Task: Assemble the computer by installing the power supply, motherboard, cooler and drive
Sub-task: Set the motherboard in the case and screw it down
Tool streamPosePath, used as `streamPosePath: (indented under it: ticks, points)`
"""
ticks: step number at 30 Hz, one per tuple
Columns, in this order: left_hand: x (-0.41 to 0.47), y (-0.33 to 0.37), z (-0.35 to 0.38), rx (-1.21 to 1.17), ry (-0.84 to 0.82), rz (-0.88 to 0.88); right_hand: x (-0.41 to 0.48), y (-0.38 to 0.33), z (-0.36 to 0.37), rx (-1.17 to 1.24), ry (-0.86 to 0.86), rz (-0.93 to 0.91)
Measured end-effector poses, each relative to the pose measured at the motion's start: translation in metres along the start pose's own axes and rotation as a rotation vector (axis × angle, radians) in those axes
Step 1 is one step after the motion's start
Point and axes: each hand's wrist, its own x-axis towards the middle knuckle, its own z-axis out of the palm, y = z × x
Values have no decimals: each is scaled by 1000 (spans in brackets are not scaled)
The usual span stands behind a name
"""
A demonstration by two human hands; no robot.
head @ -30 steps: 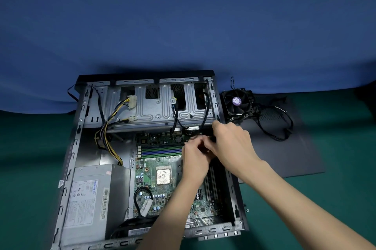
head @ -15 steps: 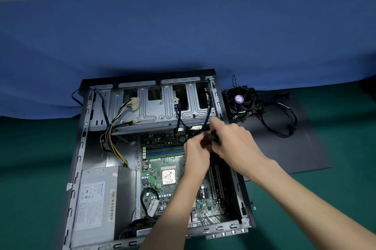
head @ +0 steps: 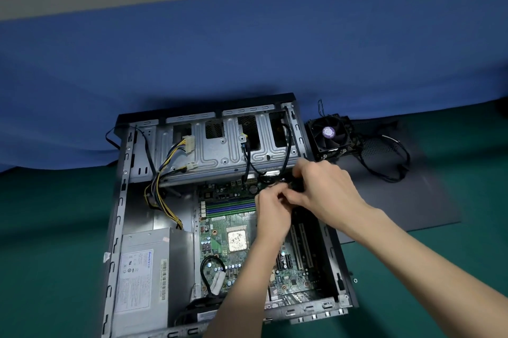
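The motherboard [head: 220, 227] lies flat inside the open case [head: 121, 200], with the power supply [head: 145, 277] seated beside it in the near left corner. Over the board's far right corner the two hands meet. The right hand [head: 327, 189] has its grip clenched round a black plug [head: 296, 186]. The left hand [head: 272, 211] curls its fingers against the same plug, but I cannot tell whether its grip holds it. The cooler [head: 330, 134] sits outside the case, just right of it, on a dark panel [head: 412, 200] on the green worktop [head: 55, 227].
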Motion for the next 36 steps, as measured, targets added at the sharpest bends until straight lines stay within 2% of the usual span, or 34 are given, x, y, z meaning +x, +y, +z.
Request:
streamPosePath:
  ticks: [3, 6, 10, 13, 18, 21, 25, 30, 32, 36]
  points:
    - [3, 0, -2, -63, -47, -33, -1, 0, 1, 30, -11, -6]
    - [2, -3, 2, 12, -42, -37, 3, -4, 0, -61, 43, 48]
    - [3, -4, 1, 0, -30, -15, -3, -3, 5, -44, 43, -35]
    - [0, -2, 1, -69, -55, -25, -3, -2, 3, -58, 76, 36]
    - [0, -6, 4, -24, -8, -10, -1, -5, 1, -12, -8, -4]
    - [0, -3, 2, -84, -20, -75, -3, -6, 3, -4, 25, 26]
    - [-1, -1, 2, 36, 2, -62, 1, -6, 6, -30, 39, 50]
    - [-4, -2, -9, 94, -54, -83, -3, -5, -2, -65, -5, 81]
    - [-6, -9, -17, 172, -44, -130, -6, -1, -17, 204, 90, 180]
    - [-14, -26, -30, 328, -77, -156, -9, 34, -64, 1147, 333, 327]
